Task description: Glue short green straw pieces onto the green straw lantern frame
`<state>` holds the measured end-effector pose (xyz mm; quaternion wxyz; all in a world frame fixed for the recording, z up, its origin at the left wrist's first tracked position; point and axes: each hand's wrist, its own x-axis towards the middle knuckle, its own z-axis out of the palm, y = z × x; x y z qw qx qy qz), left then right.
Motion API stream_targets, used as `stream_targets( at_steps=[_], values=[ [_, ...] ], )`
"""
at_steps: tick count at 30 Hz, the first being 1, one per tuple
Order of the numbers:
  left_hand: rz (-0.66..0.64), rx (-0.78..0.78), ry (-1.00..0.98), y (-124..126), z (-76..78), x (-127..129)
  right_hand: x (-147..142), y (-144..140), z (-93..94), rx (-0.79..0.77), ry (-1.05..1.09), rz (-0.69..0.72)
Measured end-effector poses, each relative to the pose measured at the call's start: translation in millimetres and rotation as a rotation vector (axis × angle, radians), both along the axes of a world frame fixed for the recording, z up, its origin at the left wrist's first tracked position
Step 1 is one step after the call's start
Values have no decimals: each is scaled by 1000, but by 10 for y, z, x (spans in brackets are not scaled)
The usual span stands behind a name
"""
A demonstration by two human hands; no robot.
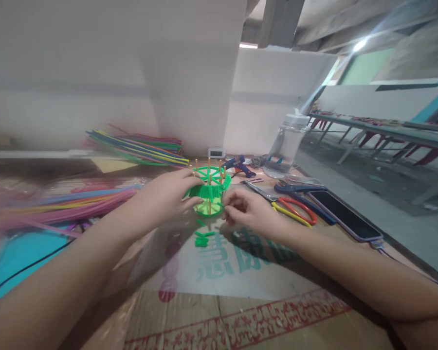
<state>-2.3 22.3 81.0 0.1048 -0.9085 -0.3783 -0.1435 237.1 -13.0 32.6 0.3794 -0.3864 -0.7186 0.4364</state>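
A small round model of green pipe cleaners and upright wooden sticks stands on the table in the middle of the view. My left hand grips it from the left, thumb at the front and fingers along its upper side. Close against its right side is my right hand, with fingers curled in a pinch. Whatever lies between those fingertips, if anything, is too small to make out. Several short cut green pieces lie on the table just in front of the model.
Bundles of coloured pipe cleaners lie behind and to the left. On the right are scissors, pliers and a phone. A glue gun and a water bottle stand farther back, near a white wall.
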Motion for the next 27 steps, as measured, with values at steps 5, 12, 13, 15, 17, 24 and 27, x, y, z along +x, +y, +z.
stream_targets(
  at_steps=[5,12,13,15,17,24,27],
  values=[
    [2,-2,2,-22,22,18,79,-45,-7,-187,234,-78],
    [10,-15,17,-56,49,41,8,11,-89,-288,453,-205],
    [4,-14,17,-54,47,42,-12,14,-98,-294,472,-206],
    [3,-15,17,-50,41,43,-50,18,-110,-296,490,-205],
    [11,-12,10,-46,32,41,-83,25,-113,-286,493,-192],
    [-7,-11,-26,-48,12,25,-162,74,-109,-213,487,-162],
    [-6,-3,-15,-57,17,30,-171,68,-109,-179,473,-184]
  ],
)
